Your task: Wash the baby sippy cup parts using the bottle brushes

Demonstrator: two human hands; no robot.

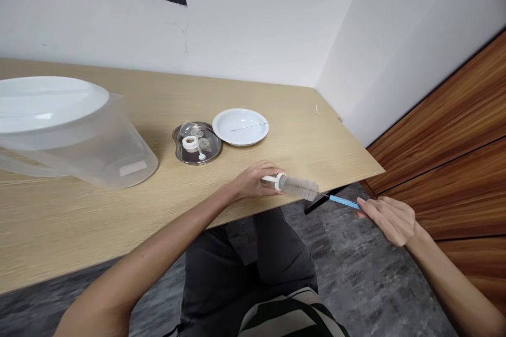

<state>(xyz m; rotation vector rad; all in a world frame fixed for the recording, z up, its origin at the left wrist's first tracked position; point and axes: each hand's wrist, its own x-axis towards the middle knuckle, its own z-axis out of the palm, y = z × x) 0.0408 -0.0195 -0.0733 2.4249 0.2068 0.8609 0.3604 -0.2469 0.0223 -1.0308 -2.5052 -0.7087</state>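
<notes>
My left hand [255,181] rests on the wooden table [118,210] near its front edge, fingers closed round a small clear bottle with a white neck ring [275,181]. A bottle brush with grey bristles [300,187] pokes into the bottle's mouth. Its blue handle [343,201] runs off past the table edge to my right hand [389,218], which pinches the handle's end over the floor.
A metal dish [177,148] with several small clear and white bottle parts sits behind my left hand, beside a white plate [241,126]. A large clear plastic tub [87,152] with a white basin [43,102] on it stands at the left. Wood panelling rises at the right.
</notes>
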